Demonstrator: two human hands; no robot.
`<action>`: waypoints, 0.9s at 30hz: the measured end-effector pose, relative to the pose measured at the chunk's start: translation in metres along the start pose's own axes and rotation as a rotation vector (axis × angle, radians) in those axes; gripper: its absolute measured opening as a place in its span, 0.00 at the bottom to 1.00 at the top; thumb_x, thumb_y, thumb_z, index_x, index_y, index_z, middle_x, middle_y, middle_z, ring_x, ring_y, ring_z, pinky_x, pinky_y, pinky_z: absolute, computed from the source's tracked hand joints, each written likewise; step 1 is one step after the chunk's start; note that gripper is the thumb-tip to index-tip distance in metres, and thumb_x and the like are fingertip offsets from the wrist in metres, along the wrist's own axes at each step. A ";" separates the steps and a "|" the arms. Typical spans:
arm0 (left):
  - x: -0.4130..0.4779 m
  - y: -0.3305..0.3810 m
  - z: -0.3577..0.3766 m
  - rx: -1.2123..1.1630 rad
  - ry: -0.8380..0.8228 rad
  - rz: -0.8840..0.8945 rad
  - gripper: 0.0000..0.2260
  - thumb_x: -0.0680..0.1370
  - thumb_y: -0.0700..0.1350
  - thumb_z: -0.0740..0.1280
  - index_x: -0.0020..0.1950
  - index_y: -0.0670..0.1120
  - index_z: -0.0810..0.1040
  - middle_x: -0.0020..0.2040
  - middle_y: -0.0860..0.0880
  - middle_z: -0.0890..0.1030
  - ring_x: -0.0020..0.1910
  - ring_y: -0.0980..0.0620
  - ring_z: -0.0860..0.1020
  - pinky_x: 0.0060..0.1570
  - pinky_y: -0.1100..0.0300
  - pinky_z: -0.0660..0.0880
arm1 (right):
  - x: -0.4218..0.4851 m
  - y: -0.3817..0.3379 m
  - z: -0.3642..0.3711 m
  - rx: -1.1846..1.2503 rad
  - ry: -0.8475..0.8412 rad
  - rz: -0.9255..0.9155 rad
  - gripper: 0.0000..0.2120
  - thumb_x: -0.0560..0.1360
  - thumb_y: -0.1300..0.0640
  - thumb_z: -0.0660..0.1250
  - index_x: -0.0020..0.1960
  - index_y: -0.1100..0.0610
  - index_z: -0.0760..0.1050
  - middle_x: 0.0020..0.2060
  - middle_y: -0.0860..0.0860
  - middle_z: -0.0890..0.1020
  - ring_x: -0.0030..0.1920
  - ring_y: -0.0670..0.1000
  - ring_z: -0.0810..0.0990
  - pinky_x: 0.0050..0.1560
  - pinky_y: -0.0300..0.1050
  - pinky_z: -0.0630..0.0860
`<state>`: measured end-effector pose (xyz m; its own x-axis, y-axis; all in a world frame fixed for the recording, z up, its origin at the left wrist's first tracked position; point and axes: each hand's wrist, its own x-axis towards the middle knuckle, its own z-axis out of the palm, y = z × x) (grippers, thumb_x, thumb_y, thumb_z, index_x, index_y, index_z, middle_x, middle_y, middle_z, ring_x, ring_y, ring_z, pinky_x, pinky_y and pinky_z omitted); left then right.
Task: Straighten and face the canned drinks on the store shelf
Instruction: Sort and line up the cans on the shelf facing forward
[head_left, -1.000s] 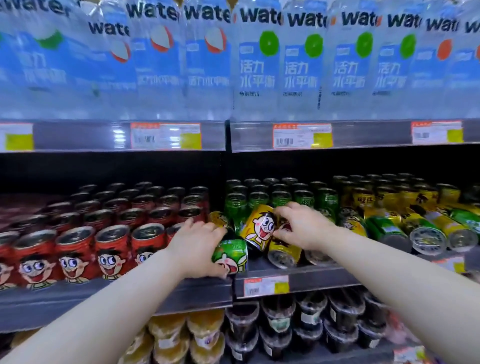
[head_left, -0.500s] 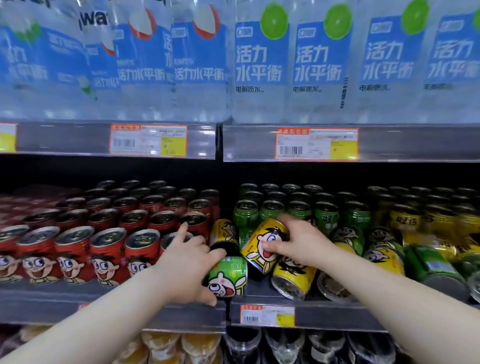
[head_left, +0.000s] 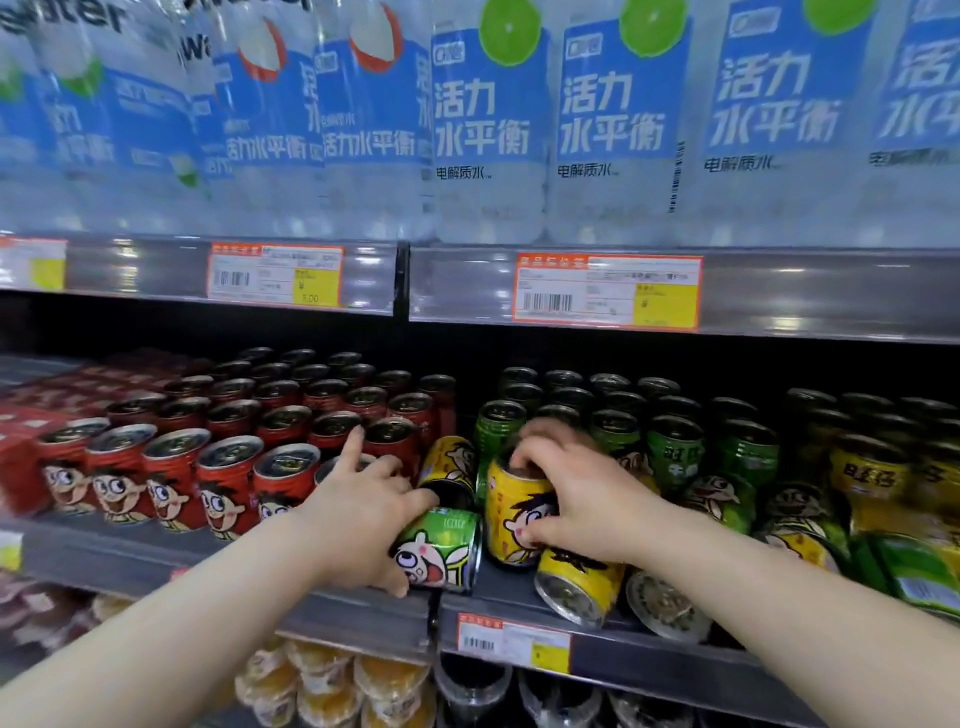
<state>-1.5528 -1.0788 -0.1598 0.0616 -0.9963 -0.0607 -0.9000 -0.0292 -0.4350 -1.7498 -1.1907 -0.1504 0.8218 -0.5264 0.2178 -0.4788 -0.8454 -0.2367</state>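
Along the shelf front (head_left: 156, 558) my left hand (head_left: 363, 512) gripped a toppled green can (head_left: 441, 551); my right hand (head_left: 579, 493) clasped a yellow can (head_left: 511, 514) beside it. Both, I judged, needed standing square, faces outward.

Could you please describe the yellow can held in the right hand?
The yellow can, apparently metal, bears a cartoon face with black hair. It stands nearly upright near the shelf front. The right hand grips it, fingers curled over its top, thumb on its front. A green can lies toppled to its left.
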 end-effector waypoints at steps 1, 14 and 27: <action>0.000 0.001 -0.001 0.000 -0.001 -0.004 0.38 0.70 0.65 0.64 0.75 0.53 0.53 0.71 0.49 0.68 0.74 0.45 0.56 0.67 0.35 0.31 | -0.001 -0.002 0.005 -0.032 -0.032 -0.033 0.24 0.68 0.50 0.73 0.58 0.48 0.64 0.71 0.49 0.61 0.66 0.53 0.67 0.66 0.46 0.66; 0.014 0.001 -0.013 -0.338 0.073 -0.126 0.29 0.76 0.65 0.53 0.73 0.52 0.60 0.71 0.48 0.68 0.72 0.47 0.62 0.72 0.43 0.45 | 0.030 0.008 -0.016 0.034 -0.269 0.028 0.15 0.74 0.41 0.62 0.57 0.47 0.70 0.58 0.47 0.72 0.57 0.49 0.72 0.58 0.46 0.71; 0.122 -0.029 -0.007 -0.317 -0.130 -0.117 0.29 0.77 0.63 0.53 0.74 0.50 0.60 0.76 0.46 0.59 0.76 0.45 0.49 0.72 0.41 0.38 | 0.061 0.046 -0.001 -0.056 -0.378 0.194 0.34 0.71 0.55 0.70 0.73 0.51 0.61 0.72 0.53 0.66 0.70 0.53 0.66 0.66 0.42 0.66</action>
<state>-1.5218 -1.1996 -0.1484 0.2081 -0.9666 -0.1495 -0.9714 -0.1864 -0.1470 -1.7220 -1.2620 -0.1466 0.7650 -0.6153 -0.1901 -0.6434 -0.7429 -0.1846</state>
